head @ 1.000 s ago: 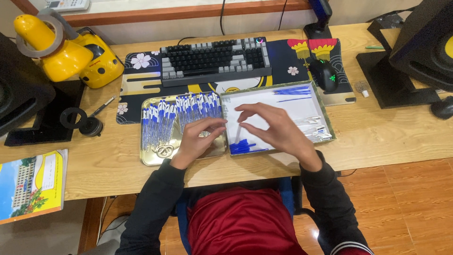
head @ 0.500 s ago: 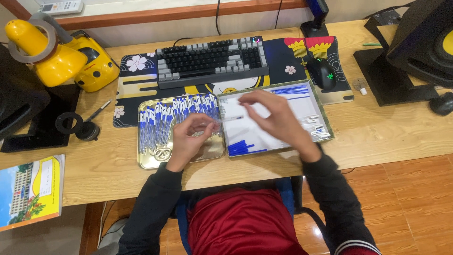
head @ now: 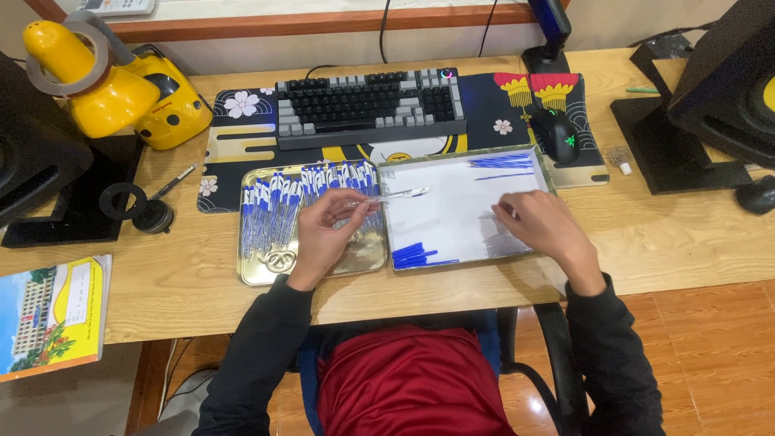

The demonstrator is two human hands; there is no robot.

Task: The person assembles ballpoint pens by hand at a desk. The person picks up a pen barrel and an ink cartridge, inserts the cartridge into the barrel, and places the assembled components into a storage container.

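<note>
Left hand [head: 327, 230] pinches clear pen barrel [head: 393, 195]

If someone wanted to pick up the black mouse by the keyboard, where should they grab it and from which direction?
Come down from above and pinch the black mouse across its two long sides, probably near the middle. It lies flat on the patterned desk mat, with space on both sides, between the keyboard and the mat's edge.
</note>
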